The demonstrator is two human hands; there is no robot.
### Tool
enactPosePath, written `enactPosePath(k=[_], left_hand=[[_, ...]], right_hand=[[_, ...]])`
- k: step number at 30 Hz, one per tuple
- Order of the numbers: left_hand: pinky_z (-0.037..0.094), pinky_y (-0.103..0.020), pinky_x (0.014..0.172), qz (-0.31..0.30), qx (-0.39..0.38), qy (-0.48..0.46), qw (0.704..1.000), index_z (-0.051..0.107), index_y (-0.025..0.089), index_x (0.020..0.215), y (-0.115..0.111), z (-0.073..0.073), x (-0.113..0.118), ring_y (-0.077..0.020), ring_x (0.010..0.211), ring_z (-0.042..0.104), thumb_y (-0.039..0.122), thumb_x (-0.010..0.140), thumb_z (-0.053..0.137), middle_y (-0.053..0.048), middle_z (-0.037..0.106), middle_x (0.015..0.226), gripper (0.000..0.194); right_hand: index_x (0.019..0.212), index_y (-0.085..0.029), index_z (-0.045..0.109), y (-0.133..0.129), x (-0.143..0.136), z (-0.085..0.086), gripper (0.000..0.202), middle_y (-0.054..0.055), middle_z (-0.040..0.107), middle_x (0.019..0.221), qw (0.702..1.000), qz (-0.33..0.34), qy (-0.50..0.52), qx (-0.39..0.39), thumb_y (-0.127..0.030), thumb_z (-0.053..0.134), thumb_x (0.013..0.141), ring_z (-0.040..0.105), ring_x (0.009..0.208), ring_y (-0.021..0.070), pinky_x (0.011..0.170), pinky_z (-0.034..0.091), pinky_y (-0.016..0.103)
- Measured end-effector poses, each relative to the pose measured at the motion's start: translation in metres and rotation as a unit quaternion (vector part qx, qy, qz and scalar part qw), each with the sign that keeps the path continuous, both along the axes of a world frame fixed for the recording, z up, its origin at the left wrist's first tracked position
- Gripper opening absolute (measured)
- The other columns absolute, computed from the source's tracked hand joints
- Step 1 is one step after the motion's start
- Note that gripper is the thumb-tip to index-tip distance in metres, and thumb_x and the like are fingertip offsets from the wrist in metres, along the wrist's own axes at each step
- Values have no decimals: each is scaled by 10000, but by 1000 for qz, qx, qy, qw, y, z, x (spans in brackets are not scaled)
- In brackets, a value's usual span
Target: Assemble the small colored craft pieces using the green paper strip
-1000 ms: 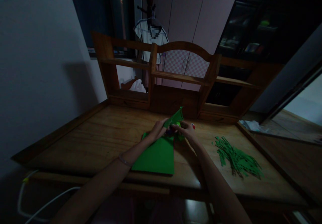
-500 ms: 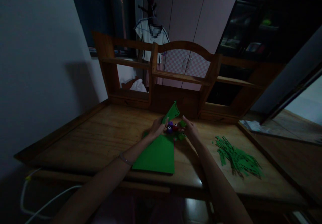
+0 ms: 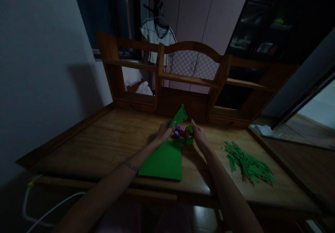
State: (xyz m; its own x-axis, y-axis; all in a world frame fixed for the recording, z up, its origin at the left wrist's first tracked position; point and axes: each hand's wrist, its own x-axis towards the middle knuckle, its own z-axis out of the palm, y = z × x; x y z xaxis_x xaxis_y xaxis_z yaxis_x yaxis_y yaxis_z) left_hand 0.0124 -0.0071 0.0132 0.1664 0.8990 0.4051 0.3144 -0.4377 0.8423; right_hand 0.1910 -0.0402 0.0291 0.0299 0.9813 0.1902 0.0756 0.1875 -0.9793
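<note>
My left hand is closed on a green sheet that tilts up and away, with a row of small holes along its far edge. My right hand is closed around a small green object whose kind I cannot make out in the dim light. Between the hands sit small rounded purple objects and a red one, each with a pale ring on it. Another green object lies just below the right fingers. A flat stack of green sheets rests under my left forearm.
On the right of the wooden desk lies a heap of green strips and scraps full of holes. A wooden shelf unit stands along the back. A white cable hangs at the front left.
Both hands stay almost in place. The right hand and its green object have shifted very slightly; the sheet in my left hand keeps its tilt.
</note>
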Motion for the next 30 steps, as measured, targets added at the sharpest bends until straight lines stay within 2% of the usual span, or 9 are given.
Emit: enactPosePath(k=[8,14,19,25,30], left_hand=[[416,-217,603,8,-14,9,1000,650,134,846,0,2,0,-157,690,603,426,846,444,-57,664,725,358],[411,-222,617,10,1,8,1000,642,138,845,0,2,2,-148,667,593,441,847,440,-46,659,720,364],[405,-228,600,42,-9,8,999,616,149,729,-1,1,3,-143,625,579,516,844,405,-33,629,642,438],[406,-218,521,6,-47,-8,999,564,160,610,2,-5,4,-115,459,529,567,846,343,-1,545,481,520],[405,-209,466,-18,-64,8,998,579,148,575,5,-12,9,-99,367,491,595,838,333,4,509,406,574]], right_hand=[[600,-180,580,-1,-3,4,645,76,624,614,1000,-2,-2,3,-760,334,735,582,564,186,595,469,298],[645,-183,580,0,3,2,595,25,569,552,999,-36,8,26,-741,393,729,508,486,139,458,371,246],[823,-195,614,-4,5,5,528,-1,571,608,997,-71,-2,32,-695,472,725,483,487,123,432,338,229],[892,-186,606,-7,3,10,500,40,614,748,996,-72,-22,52,-650,490,746,551,609,155,475,392,233],[808,-189,596,-6,2,8,482,34,598,657,983,-126,-98,94,-653,479,748,545,601,170,506,400,252]])
